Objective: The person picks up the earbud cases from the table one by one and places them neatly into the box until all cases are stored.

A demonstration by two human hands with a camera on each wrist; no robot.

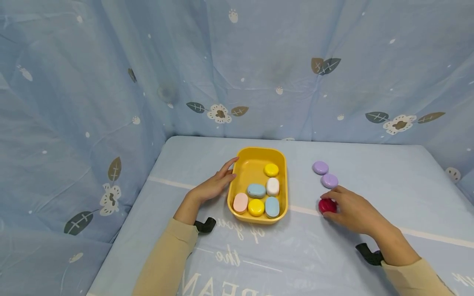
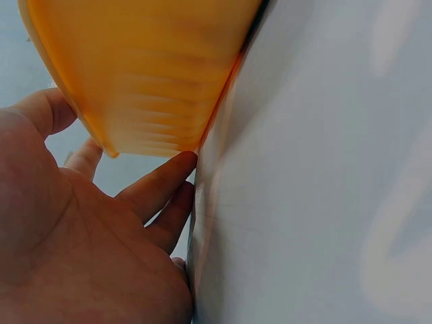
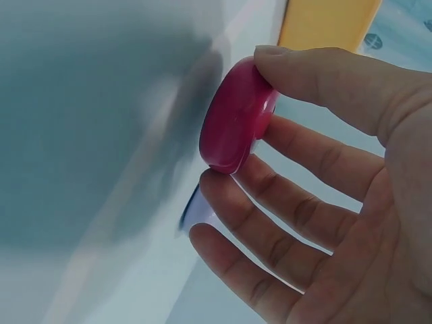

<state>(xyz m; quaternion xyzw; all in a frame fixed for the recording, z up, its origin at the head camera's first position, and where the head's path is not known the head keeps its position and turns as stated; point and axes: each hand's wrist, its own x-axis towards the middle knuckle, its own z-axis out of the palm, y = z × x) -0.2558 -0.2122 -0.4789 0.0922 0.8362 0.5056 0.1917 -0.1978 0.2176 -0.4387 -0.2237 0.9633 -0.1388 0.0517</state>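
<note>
My right hand [image 1: 353, 209] pinches a glossy red round case [image 1: 327, 205] between thumb and fingers, low over the table. In the right wrist view the red case [image 3: 236, 118] is tilted on edge, the thumb on its upper end. Two lilac round cases [image 1: 320, 167] lie just beyond it. My left hand [image 1: 212, 187] touches the left side of a yellow tray [image 1: 240, 164], fingers extended; in the left wrist view the fingertips meet the wall of the tray [image 2: 142, 74]. Inside sit yellow round cases [image 1: 271, 169] and oval ones in white [image 1: 273, 186], blue [image 1: 256, 190] and pink [image 1: 240, 202].
A pale blue cloth with white lettering covers the table [image 1: 296, 255]. Behind and to the left hangs a blue floral curtain [image 1: 259, 82]. Dark straps [image 1: 370, 255] sit at both wrists.
</note>
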